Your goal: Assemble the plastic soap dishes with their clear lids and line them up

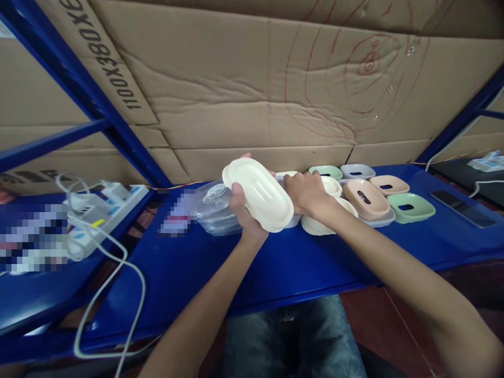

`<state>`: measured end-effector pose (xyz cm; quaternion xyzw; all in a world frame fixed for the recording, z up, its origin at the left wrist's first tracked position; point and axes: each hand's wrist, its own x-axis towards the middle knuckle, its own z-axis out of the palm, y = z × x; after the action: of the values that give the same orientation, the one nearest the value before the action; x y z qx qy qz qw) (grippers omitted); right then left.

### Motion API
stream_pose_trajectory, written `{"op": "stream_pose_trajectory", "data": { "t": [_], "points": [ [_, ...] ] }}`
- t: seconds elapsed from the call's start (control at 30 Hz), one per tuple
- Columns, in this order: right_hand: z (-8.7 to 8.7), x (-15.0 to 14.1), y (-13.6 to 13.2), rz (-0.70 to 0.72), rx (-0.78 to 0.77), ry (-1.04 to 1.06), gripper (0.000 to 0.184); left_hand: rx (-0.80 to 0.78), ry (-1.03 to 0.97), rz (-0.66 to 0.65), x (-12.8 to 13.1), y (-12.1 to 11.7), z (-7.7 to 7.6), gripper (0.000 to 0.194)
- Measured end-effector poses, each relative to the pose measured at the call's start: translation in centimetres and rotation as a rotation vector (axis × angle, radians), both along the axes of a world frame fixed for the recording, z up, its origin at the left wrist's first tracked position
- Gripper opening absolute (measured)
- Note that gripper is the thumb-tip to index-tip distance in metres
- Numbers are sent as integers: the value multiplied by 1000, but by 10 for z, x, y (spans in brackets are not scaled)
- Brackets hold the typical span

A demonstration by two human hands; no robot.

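My left hand [243, 210] grips a cream oval soap-dish tray [258, 193], holding it tilted above the blue shelf [275, 262]. My right hand [305, 193] is closed on the tray's right end, close to another cream dish [333, 185] behind it. More soap dishes lie in a group to the right: a peach one [366, 198], a second peach one [389, 185], a green one [410, 207], a far green one [326, 171] and a grey one [357, 170]. A cream dish [315, 226] sits under my right wrist.
Clear plastic bags [214, 210] lie left of my hands. A white power strip [100, 207] with a trailing cable [118, 273] sits at the left. A dark phone [462, 208] lies at the right. Cardboard [255, 89] lines the back, between blue frame bars [86, 94].
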<state>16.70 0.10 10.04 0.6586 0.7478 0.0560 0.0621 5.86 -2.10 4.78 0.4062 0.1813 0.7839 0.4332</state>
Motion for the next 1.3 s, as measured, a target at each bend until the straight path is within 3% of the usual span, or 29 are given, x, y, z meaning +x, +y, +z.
{"op": "stream_pose_trajectory", "data": {
  "t": [0.2,0.57,0.63,0.73,0.8,0.87,0.97,1.1,1.3],
  "points": [
    [-2,2,-5,26,-23,-22,34,-38,3,-17,-1,2,1,55],
    [-2,15,-1,65,29,14,51,-110,-5,-84,-2,2,2,65],
    [1,28,1,55,72,166,61,-119,-22,-102,-2,5,-1,67],
    [8,52,2,98,111,571,76,-130,-30,-123,1,9,-5,73],
    [15,64,-1,218,97,841,75,-130,-12,-142,2,10,-8,77],
    [20,71,-7,375,44,983,66,-116,23,-151,4,12,-9,82],
    [26,72,-16,527,19,916,57,-82,72,-145,4,14,-12,84],
    [27,69,-15,557,117,745,52,-51,112,-154,2,16,-13,83],
    [33,94,28,513,92,780,59,-122,162,-210,8,14,-19,79]
  ]
}}
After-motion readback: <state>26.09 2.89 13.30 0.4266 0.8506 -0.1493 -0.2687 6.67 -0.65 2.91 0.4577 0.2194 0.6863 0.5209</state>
